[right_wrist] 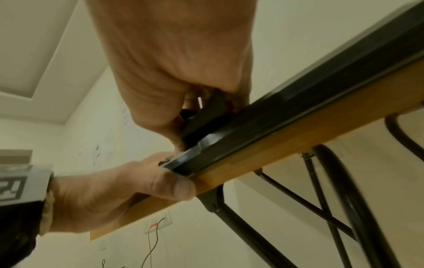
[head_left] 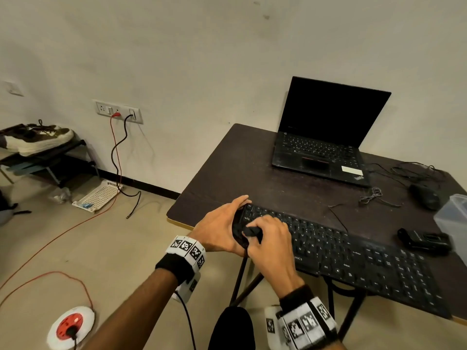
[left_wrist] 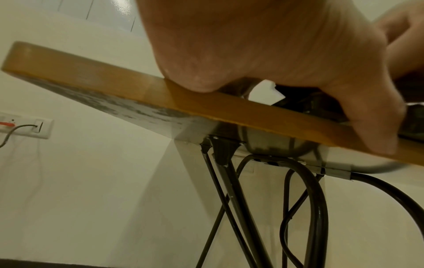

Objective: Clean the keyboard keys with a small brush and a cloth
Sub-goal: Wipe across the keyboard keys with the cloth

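Observation:
A long black keyboard (head_left: 353,256) lies along the front edge of the dark table (head_left: 227,173). My left hand (head_left: 235,223) grips the keyboard's left end, and in the right wrist view its thumb lies against the table's wooden edge (right_wrist: 252,163). My right hand (head_left: 265,228) pinches a small black brush-like tool (head_left: 252,232) and holds it down on the leftmost keys. The right wrist view shows the tool (right_wrist: 206,112) pressed against the keyboard's corner (right_wrist: 195,154). Whether it is a brush or a cloth I cannot tell. In the left wrist view, my left palm (left_wrist: 275,54) hides most of the keyboard.
An open laptop (head_left: 323,147) stands at the back of the table. A mouse (head_left: 424,195), loose cables (head_left: 379,195), a small black device (head_left: 424,241) and a translucent container (head_left: 452,218) sit at the right. A round extension socket (head_left: 70,327) lies on the floor.

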The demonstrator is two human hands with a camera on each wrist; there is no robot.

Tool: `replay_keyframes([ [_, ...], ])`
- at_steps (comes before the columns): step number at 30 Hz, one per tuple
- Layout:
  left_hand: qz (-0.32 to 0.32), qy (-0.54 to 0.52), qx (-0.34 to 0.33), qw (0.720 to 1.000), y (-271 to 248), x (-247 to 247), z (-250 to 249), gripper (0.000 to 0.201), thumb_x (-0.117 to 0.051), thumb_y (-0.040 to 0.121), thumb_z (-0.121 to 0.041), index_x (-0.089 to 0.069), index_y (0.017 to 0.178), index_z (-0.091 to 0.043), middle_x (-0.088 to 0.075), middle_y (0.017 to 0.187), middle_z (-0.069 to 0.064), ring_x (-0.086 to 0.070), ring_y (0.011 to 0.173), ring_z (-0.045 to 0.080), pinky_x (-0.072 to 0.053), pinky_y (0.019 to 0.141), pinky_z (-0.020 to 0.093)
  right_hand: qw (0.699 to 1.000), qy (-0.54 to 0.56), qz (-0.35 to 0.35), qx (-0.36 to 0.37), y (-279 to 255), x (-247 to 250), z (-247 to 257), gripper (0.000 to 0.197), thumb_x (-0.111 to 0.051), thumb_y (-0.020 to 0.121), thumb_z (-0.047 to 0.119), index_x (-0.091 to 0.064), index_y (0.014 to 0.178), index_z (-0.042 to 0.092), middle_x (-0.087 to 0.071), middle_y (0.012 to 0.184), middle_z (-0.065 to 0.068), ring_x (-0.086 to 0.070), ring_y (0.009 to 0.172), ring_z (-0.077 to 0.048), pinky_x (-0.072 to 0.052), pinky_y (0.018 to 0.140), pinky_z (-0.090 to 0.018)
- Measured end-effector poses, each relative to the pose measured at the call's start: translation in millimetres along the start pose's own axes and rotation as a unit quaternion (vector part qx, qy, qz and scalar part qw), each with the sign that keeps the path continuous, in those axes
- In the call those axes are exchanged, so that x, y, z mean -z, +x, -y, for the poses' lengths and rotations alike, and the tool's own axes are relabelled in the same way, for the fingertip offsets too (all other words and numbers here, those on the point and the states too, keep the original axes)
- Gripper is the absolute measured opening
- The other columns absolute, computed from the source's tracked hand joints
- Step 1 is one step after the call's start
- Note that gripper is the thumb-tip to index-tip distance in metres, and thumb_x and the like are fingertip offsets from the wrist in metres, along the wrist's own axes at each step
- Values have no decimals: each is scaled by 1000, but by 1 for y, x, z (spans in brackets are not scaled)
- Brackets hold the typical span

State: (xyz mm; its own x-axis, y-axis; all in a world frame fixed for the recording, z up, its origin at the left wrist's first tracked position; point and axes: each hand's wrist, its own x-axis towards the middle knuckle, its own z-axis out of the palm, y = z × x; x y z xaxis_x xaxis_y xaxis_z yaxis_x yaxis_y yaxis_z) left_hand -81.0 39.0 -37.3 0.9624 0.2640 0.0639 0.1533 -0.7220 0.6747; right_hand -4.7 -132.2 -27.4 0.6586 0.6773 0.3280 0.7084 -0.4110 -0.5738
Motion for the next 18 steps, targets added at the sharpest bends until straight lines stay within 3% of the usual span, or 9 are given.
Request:
replay_keyframes([
  [5,1,1,4,1000,2,0,-2,134,-92,54,-61,-15,161,-42,-45,153,-18,-46,139,4,-41,119,36,999,0,-29,15,7,-6,-1,26,-75,77,1,-70,83,25,-64,91,16,-57,89,-10,-31,86,-24],
  [8,2,0,1,1000,0,1,-4,134,-92,55,-64,-14,161,-42,-46,153,-16,-47,138,5,-42,119,38,1000,-21,-13,13,13,-6,2,26,-76,77,3,-72,85,27,-65,91,16,-58,90,-10,-37,87,-29],
  [14,-4,-3,0,1000,1,1,-4,133,-94,56,-65,-16,160,-42,-46,150,-19,-46,136,1,-42,119,39,998,10,-53,-10,-3,5,-11,29,-80,74,0,-73,80,27,-65,88,17,-60,87,-9,-41,86,-33],
  [18,-7,-3,-5,1000,-1,1,-7,132,-95,56,-62,-17,160,-42,-46,152,-18,-45,137,2,-42,119,36,999,-17,-33,-14,14,1,-5,27,-76,76,-1,-75,87,24,-67,94,13,-60,91,-11,-37,88,-30],
])
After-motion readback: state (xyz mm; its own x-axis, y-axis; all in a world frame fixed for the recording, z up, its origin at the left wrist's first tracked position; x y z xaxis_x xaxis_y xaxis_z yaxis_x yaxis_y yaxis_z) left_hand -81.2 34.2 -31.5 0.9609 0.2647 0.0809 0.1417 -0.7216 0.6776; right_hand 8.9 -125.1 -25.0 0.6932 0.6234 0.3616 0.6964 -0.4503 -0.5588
